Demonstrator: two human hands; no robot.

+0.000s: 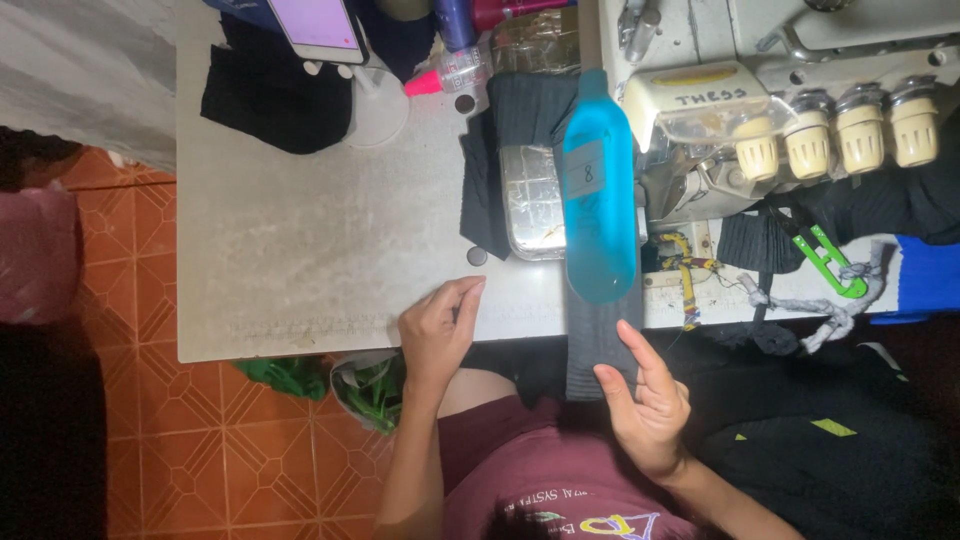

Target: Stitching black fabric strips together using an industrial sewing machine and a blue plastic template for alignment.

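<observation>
My right hand hovers with fingers spread over the lower end of a dark ribbed fabric strip, thumb and forefinger touching it. The strip hangs over the table's front edge from beneath a long blue plastic piece beside the cream sewing machine. My left hand rests at the front edge of the grey table, fingers curled with the tips together; I see nothing in it.
Tension knobs line the machine's front, with green snips and knotted grey cord below. A metal plate, black cloth, a phone on a stand and a pink-capped bottle are on the table. Orange tiled floor lies left.
</observation>
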